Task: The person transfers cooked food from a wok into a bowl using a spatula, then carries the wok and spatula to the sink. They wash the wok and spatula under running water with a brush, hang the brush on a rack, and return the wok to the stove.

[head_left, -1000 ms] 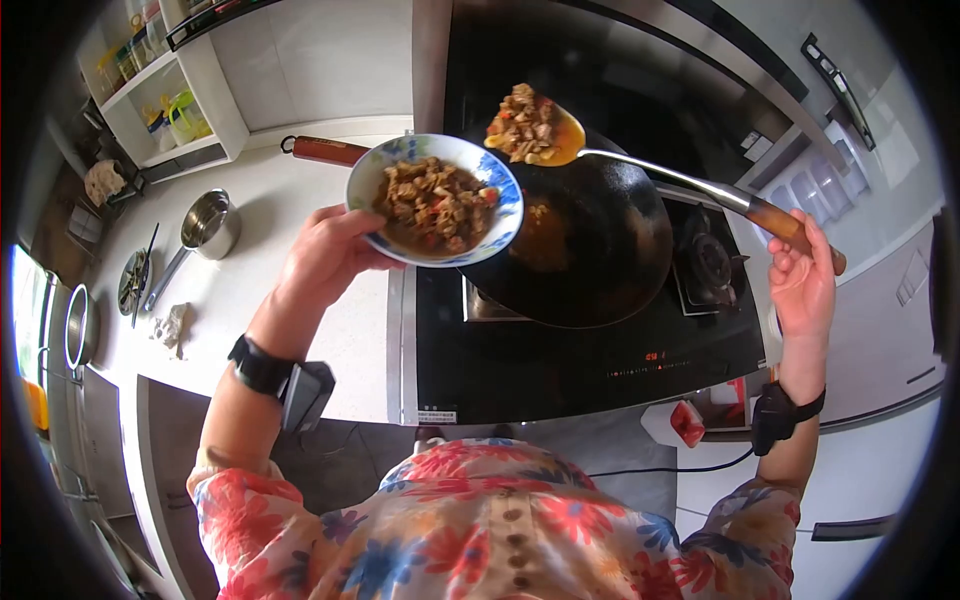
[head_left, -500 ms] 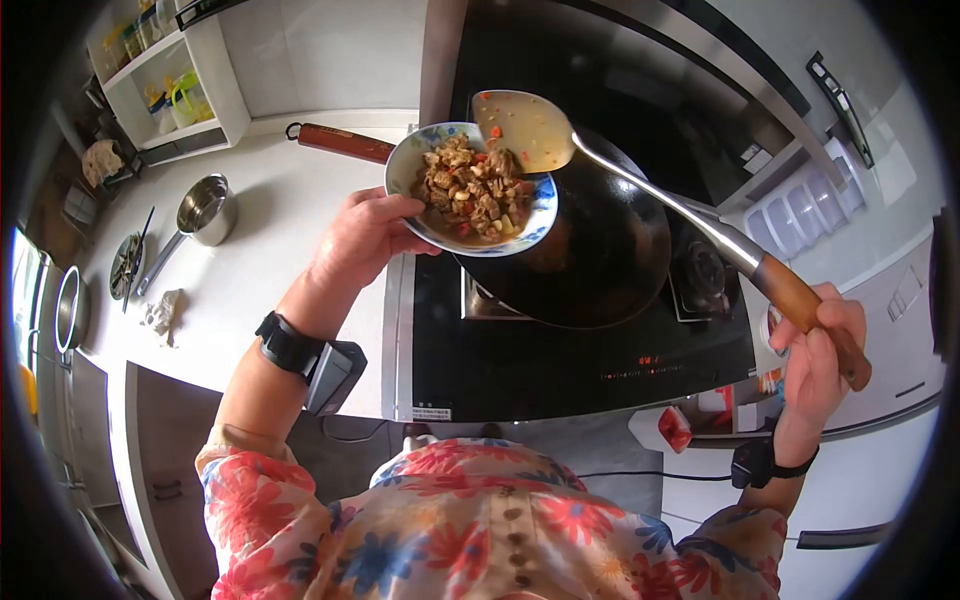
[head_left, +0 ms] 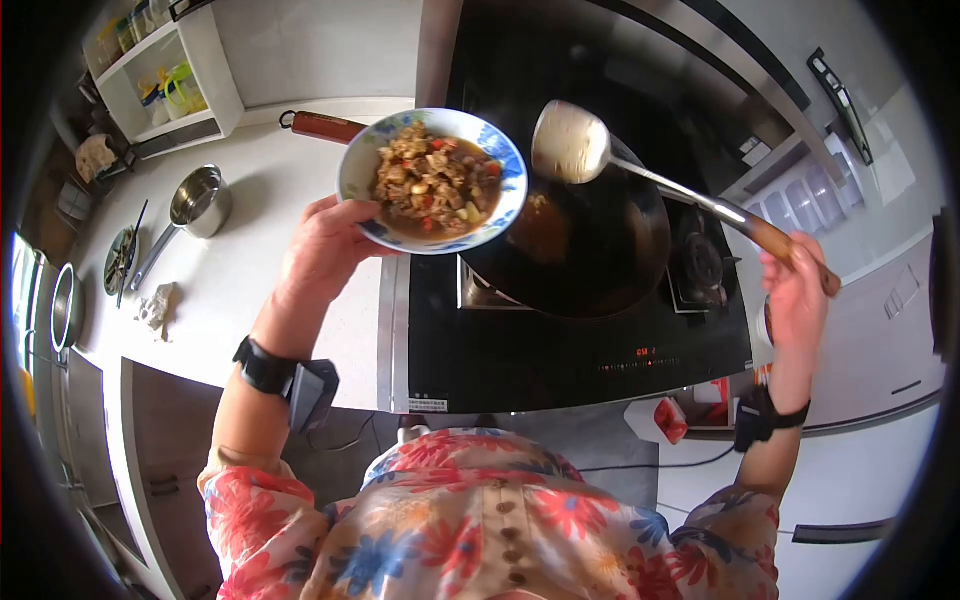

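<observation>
My left hand (head_left: pixel 330 238) grips the rim of a white bowl (head_left: pixel 508 160) with blue flowers, its thumb over the near edge. Chopped meat with red pepper bits and brown sauce (head_left: pixel 435 185) fills the bowl, which is held above the wok's left side. In my right hand (head_left: pixel 800 285) is the wooden handle of a metal wok spatula (head_left: pixel 572 145). Its wet blade is raised over the far part of the dark wok (head_left: pixel 610 250), apart from the bowl. A little brown liquid shows inside the wok. The wok's reddish handle (head_left: pixel 325 126) sticks out behind the bowl.
The black stove (head_left: pixel 520 370) has a second burner (head_left: pixel 700 265) at right. On the white counter (head_left: pixel 270 300) at left are a small saucepan (head_left: pixel 200 205), a crumpled cloth (head_left: pixel 155 308) and a dish with chopsticks (head_left: pixel 122 262). An open drawer with red items (head_left: pixel 670 420) is below the stove.
The bowl has moved left, toward the counter. The spatula blade has left the bowl and swung right over the wok; the liquid it carried is gone from it.
</observation>
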`<state>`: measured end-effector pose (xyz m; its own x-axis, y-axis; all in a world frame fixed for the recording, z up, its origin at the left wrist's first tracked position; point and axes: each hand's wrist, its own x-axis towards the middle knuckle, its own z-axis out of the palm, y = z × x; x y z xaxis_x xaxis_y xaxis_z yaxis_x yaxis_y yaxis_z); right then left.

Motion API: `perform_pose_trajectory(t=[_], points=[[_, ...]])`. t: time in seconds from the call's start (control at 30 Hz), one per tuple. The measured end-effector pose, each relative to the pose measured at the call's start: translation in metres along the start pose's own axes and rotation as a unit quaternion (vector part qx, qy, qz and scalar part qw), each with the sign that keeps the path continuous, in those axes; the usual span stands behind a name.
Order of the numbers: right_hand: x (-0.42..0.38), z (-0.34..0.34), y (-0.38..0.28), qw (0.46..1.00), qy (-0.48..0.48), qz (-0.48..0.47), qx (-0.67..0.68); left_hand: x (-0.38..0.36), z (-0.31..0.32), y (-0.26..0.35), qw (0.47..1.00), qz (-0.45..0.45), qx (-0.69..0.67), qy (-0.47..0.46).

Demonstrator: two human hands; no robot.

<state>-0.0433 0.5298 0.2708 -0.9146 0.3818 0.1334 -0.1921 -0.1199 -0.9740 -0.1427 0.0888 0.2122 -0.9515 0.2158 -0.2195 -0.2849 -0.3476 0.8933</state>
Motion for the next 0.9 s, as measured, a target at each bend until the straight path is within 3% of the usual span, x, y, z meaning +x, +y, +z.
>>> perform_pose_trajectory(t=[0.23, 0.4, 0.5, 0.6, 0.73, 0.8, 0.9], points=[[0.040, 0.054, 0.010, 0.951, -0.157, -0.067, -0.257, -0.035, -0.034, 0.006, 0.998, 0.020, 0.018, 0.059], [0.047, 0.090, -0.009, 0.885, -0.359, -0.062, -0.290, -0.059, -0.057, 0.004, 0.996, 0.031, 0.000, 0.087], [0.045, 0.097, -0.027, 0.856, -0.409, -0.095, -0.303, -0.072, -0.072, -0.001, 0.994, 0.028, -0.010, 0.101], [0.044, 0.100, -0.015, 0.877, -0.368, -0.075, -0.299, -0.082, -0.073, -0.003, 0.992, 0.033, -0.024, 0.117], [0.040, 0.090, 0.010, 0.864, -0.356, -0.183, -0.305, -0.094, -0.085, -0.009, 0.991, 0.036, -0.030, 0.128], [0.031, 0.083, 0.003, 0.877, -0.378, -0.128, -0.267, -0.097, -0.089, -0.011, 0.991, 0.034, -0.034, 0.127], [0.031, 0.075, -0.019, 0.866, -0.407, -0.120, -0.265, -0.099, -0.088, -0.013, 0.992, 0.028, -0.027, 0.122]])
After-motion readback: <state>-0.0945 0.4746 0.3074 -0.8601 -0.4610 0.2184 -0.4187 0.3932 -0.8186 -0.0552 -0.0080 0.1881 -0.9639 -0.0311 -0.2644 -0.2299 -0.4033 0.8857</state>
